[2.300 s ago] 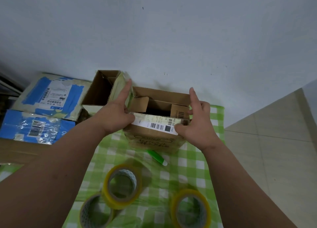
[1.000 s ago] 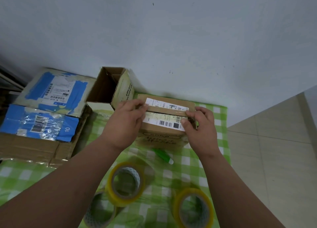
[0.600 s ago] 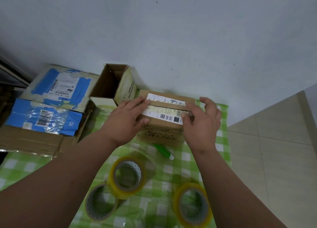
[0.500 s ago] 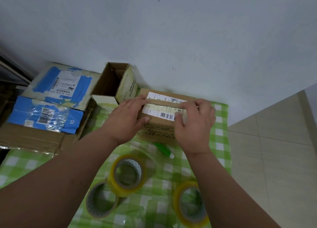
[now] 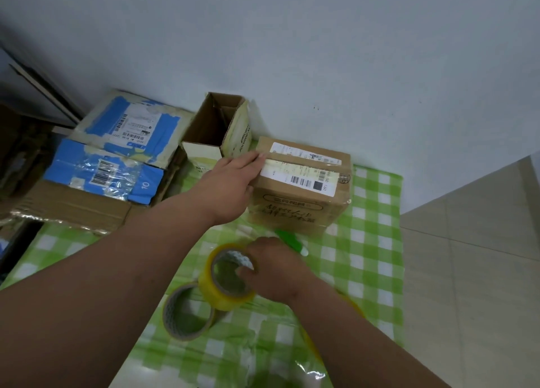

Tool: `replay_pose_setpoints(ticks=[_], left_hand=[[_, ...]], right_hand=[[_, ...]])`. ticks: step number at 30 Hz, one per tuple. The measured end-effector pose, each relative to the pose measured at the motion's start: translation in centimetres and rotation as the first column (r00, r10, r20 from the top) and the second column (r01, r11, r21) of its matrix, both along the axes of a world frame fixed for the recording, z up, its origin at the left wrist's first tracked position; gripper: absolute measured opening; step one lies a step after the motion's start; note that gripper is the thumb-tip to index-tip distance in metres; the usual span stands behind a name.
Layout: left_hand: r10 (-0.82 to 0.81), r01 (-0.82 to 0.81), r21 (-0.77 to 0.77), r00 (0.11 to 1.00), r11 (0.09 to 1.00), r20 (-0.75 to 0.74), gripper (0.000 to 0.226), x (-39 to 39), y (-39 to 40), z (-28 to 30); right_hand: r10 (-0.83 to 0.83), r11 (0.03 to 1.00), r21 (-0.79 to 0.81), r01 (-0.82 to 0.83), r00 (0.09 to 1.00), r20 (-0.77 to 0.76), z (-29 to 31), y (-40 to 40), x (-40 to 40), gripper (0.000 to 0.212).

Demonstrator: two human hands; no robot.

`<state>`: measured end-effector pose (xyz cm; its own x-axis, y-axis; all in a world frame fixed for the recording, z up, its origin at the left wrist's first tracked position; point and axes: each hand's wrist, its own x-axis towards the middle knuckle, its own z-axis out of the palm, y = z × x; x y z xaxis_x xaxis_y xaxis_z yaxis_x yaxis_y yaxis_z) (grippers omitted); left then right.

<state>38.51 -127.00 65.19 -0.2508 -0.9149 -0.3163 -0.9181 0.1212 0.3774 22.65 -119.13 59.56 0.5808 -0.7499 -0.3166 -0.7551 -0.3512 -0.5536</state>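
Observation:
A small brown cardboard box [image 5: 301, 189] with white barcode labels stands closed at the back of the green checked tablecloth [image 5: 371, 259]. My left hand [image 5: 233, 183] presses flat on the left end of its top flaps, fingers straight. My right hand [image 5: 274, 270] grips a yellow tape roll [image 5: 225, 288] near the table's middle, fingers hooked inside its core. A second, greyish tape roll [image 5: 187, 314] leans against it on the left. A third yellow roll is mostly hidden under my right forearm.
A green pen [image 5: 289, 238] lies in front of the box. An open empty carton [image 5: 216, 130] stands to the box's left by the wall. Flattened blue-taped parcels [image 5: 117, 157] lie stacked at the left. The table's right edge drops to a tiled floor [image 5: 467, 270].
The box's flaps were folded shut by both hands. My right hand has since left the box top and come down onto the yellow tape roll; my left hand stays on the flaps.

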Motion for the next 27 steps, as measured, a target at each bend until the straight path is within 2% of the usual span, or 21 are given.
replay_pose_setpoints(ticks=[2,5,7,9,11,13,16,20,23,27], left_hand=[[0.005,-0.004,0.018,1.0,1.0,-0.019,0.067,0.1,0.4,-0.2],[0.04,-0.04,0.002,0.996,0.999,-0.083,0.07,0.1,1.0,-0.6],[0.065,-0.067,-0.004,0.987,0.998,-0.145,0.068,0.0,1.3,-0.7],[0.076,-0.076,0.004,0.98,0.997,-0.185,0.065,-0.1,1.4,-0.6],[0.077,-0.076,0.013,0.98,0.997,-0.185,0.062,0.0,1.3,-0.4],[0.067,-0.066,0.013,0.985,0.998,-0.16,0.059,0.3,1.2,0.0],[0.059,-0.06,-0.005,0.986,0.998,-0.156,0.055,0.8,0.9,0.5],[0.039,-0.042,-0.017,0.988,0.999,-0.148,0.049,1.0,0.8,1.1],[0.074,-0.068,0.038,0.975,0.997,-0.209,0.046,0.7,0.7,1.5],[0.268,-0.203,0.194,0.869,0.96,-0.417,0.04,0.7,0.8,1.8]], right_hand=[[0.113,0.993,0.032,-0.111,0.989,-0.096,-0.9,1.1,0.8,0.044],[0.164,0.984,-0.028,-0.174,0.962,-0.219,-1.7,1.6,1.5,0.062],[0.221,0.973,-0.005,-0.23,0.942,-0.252,-1.6,1.5,1.8,0.066],[0.267,0.964,0.054,-0.262,0.926,-0.269,-1.4,1.7,2.1,0.054],[0.283,0.958,0.118,-0.26,0.918,-0.279,-1.1,2.2,2.5,0.027],[0.219,0.968,0.168,-0.186,0.954,-0.207,-1.0,2.6,2.5,0.012],[-0.02,0.974,0.223,0.037,0.997,-0.081,0.0,2.0,1.7,0.028],[-0.225,0.941,0.276,0.196,0.971,0.078,2.9,0.3,-0.3,0.019],[-0.387,0.876,0.403,0.265,0.885,0.258,5.5,-1.0,-2.1,0.009],[-0.572,0.793,0.498,0.35,0.71,0.412,8.6,-2.1,-4.2,0.037]])
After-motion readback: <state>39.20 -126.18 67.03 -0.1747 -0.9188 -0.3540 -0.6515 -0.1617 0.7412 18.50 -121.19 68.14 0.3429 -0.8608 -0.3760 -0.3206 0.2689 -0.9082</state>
